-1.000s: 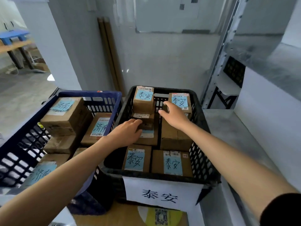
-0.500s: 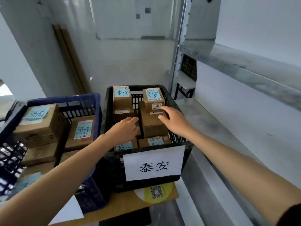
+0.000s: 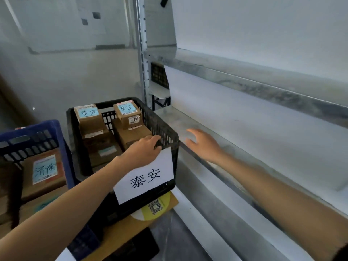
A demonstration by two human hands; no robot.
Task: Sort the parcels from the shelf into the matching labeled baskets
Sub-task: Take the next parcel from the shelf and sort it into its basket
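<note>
Bare shelf under right hand, open, empty. Left hand curled over black basket rim; parcels just beyond it. Suggest: read label before lifting next parcel.

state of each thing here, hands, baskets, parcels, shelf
left hand: empty, fingers curled on the black basket's front rim
right hand: open, empty, over the shelf
black basket: packed with parcels
blue basket: holds parcels
shelf: no parcels on the visible part
</note>
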